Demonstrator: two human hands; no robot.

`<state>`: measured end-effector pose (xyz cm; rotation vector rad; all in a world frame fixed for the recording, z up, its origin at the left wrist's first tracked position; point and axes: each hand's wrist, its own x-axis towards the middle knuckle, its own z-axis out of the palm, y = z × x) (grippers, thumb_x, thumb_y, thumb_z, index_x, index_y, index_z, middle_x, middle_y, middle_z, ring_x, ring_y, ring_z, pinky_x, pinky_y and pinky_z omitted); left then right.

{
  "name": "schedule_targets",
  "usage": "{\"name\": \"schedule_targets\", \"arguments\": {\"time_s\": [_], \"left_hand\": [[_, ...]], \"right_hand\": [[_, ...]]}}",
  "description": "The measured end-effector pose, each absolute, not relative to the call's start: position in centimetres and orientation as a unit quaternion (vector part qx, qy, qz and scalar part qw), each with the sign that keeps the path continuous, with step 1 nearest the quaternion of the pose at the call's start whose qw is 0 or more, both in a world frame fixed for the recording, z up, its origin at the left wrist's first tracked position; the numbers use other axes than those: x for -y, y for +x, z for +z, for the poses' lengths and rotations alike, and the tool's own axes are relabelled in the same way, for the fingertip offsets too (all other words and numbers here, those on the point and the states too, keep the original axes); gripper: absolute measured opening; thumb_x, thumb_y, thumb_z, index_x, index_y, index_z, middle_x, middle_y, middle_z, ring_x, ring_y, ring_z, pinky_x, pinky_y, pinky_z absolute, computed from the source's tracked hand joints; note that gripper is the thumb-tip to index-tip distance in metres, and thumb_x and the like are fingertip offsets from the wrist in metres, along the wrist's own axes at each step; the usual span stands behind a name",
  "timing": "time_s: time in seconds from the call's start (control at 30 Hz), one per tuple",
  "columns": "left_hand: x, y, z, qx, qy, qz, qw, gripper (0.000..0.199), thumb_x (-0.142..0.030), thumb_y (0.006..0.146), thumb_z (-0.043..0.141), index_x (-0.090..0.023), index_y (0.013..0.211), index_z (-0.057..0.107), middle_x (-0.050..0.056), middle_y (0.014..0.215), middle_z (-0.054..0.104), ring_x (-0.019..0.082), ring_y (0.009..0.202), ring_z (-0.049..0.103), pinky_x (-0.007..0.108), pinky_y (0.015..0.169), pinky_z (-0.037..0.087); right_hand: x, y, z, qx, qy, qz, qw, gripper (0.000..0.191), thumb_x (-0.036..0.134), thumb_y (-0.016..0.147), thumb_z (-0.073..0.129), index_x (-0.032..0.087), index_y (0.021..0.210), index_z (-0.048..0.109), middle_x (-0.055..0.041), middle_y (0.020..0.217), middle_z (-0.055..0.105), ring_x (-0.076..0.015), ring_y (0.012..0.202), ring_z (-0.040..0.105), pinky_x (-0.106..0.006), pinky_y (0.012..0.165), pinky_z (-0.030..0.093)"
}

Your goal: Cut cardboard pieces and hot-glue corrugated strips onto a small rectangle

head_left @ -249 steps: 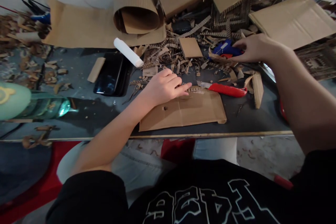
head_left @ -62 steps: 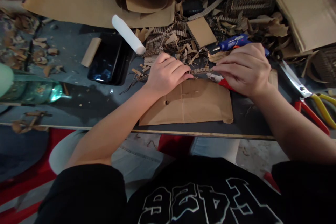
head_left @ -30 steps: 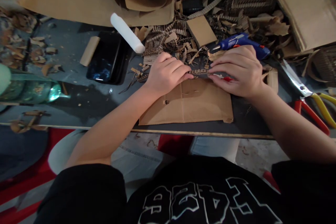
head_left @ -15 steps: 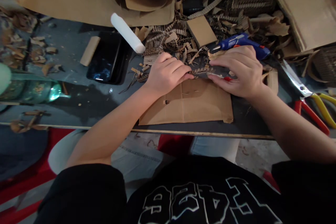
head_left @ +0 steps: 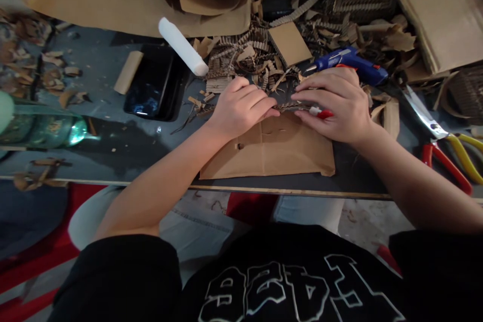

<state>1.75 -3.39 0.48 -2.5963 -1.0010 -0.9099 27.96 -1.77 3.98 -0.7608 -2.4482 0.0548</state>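
Observation:
A flat piece of brown cardboard (head_left: 292, 148) lies at the table's near edge, creased down its middle and with a small hole left of the crease. My left hand (head_left: 241, 108) is closed at its far edge, the fingertips pinching a thin corrugated cardboard strip (head_left: 289, 106) that runs along that edge. My right hand (head_left: 335, 103) hovers over the far right part of the cardboard, its thumb and fingers apart around the strip's right end. Between them shows a small red-and-white object (head_left: 320, 112), partly hidden; its kind is unclear.
Behind my right hand lies a blue glue gun (head_left: 350, 63). Scissors (head_left: 439, 133) with red and yellow handles are at the right. A black phone (head_left: 149, 85), a white stick (head_left: 183, 46) and a greenish bottle (head_left: 45, 123) are leftward. Cardboard scraps (head_left: 260, 53) heap behind.
My right hand has shifted slightly left along the cardboard's far edge, uncovering more of the red-and-white object. My left hand has stayed nearly in place.

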Motion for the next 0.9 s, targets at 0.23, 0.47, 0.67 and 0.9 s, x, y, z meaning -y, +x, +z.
{"name": "schedule_targets", "arguments": {"time_s": [0.23, 0.47, 0.67, 0.9], "left_hand": [[3.36, 1.70, 0.39, 0.335, -0.885, -0.299, 0.120, 0.046, -0.054, 0.106, 0.037, -0.022, 0.099, 0.069, 0.002, 0.084, 0.067, 0.016, 0.080, 0.064, 0.040, 0.084, 0.048], [3.38, 1.61, 0.37, 0.332, -0.889, -0.292, 0.120, 0.046, -0.055, 0.106, 0.037, -0.021, 0.103, 0.069, 0.002, 0.086, 0.068, 0.017, 0.082, 0.065, 0.040, 0.086, 0.048], [3.45, 1.52, 0.32, 0.335, -0.889, -0.295, 0.100, 0.047, -0.056, 0.105, 0.037, -0.022, 0.110, 0.069, 0.002, 0.086, 0.068, 0.018, 0.082, 0.065, 0.042, 0.089, 0.048], [3.47, 1.52, 0.27, 0.330, -0.891, -0.301, 0.082, 0.050, -0.060, 0.104, 0.036, -0.023, 0.114, 0.069, 0.003, 0.089, 0.069, 0.019, 0.085, 0.066, 0.043, 0.091, 0.047]], "right_hand": [[1.79, 27.99, 3.87, 0.917, -0.283, 0.023, 0.281, 0.016, 0.036, 0.095, 0.061, 0.037, 0.103, 0.074, 0.0012, 0.115, 0.071, -0.0247, 0.112, 0.063, -0.049, 0.100, 0.047], [1.87, 27.92, 3.94, 0.915, -0.286, 0.040, 0.280, 0.017, 0.034, 0.094, 0.061, 0.038, 0.103, 0.074, 0.0018, 0.115, 0.071, -0.0250, 0.113, 0.063, -0.049, 0.101, 0.046], [1.87, 27.99, 3.91, 0.913, -0.283, 0.040, 0.291, 0.020, 0.036, 0.093, 0.062, 0.035, 0.111, 0.072, 0.0003, 0.114, 0.072, -0.0249, 0.112, 0.064, -0.047, 0.101, 0.047], [1.78, 27.98, 3.80, 0.913, -0.286, 0.035, 0.288, 0.016, 0.035, 0.094, 0.061, 0.034, 0.104, 0.074, 0.0010, 0.111, 0.073, -0.0243, 0.111, 0.064, -0.047, 0.100, 0.047]]}}
